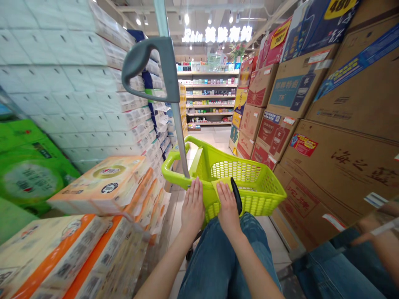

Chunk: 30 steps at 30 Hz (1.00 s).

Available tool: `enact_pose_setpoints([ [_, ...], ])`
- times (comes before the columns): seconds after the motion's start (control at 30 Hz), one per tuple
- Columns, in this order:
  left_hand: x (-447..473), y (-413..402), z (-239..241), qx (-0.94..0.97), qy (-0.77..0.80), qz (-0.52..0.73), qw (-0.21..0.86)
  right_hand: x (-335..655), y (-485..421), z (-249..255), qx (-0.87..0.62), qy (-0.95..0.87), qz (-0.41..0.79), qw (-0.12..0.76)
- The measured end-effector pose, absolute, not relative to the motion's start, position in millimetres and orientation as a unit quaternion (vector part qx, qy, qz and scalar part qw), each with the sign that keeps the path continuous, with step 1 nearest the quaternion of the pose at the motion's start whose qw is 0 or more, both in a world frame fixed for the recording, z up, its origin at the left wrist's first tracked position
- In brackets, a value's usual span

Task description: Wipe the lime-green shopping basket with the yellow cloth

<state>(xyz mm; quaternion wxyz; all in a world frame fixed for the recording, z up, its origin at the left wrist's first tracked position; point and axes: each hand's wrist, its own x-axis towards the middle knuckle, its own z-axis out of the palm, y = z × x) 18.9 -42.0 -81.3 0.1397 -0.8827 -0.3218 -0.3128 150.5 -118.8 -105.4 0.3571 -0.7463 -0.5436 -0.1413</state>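
A lime-green shopping basket (258, 203) with slotted walls stands in front of my knees. Its grey pull handle (170, 70) rises on a metal pole from the left end. My left hand (193, 204) grips the near rim beside the foot of the pole, fingers together over the edge. Under the fingers of my right hand (228, 203), a yellow cloth (219, 185) is pressed against the same rim. A black carry handle (237, 195) hangs just right of that hand. Both thumbs are mostly hidden.
Tissue packs (99, 182) are piled close on the left, with a tall white stack (62, 83) behind. Cardboard cartons (349, 158) wall the right side. Another person's jeans (336, 265) show at lower right. Stocked shelves (208, 95) stand at the aisle's far end.
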Motion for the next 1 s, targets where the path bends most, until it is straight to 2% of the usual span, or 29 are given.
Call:
enact_pose_setpoints([
  [0.27,19,-45,-80,-0.881,-0.324,-0.319,0.130,206,-165,-133,-0.795,-0.475,-0.217,0.307],
  [0.5,19,-45,-79,-0.881,-0.323,-0.322,0.128,204,-162,-141,-0.804,-0.457,-0.231,0.303],
  [0.77,20,-44,-81,-0.877,-0.324,-0.332,0.122,202,-163,-140,-0.803,-0.452,-0.206,0.330],
  [1.0,27,-44,-87,-0.867,-0.332,-0.349,0.130,141,-103,-114,-0.774,-0.439,-0.145,0.433],
])
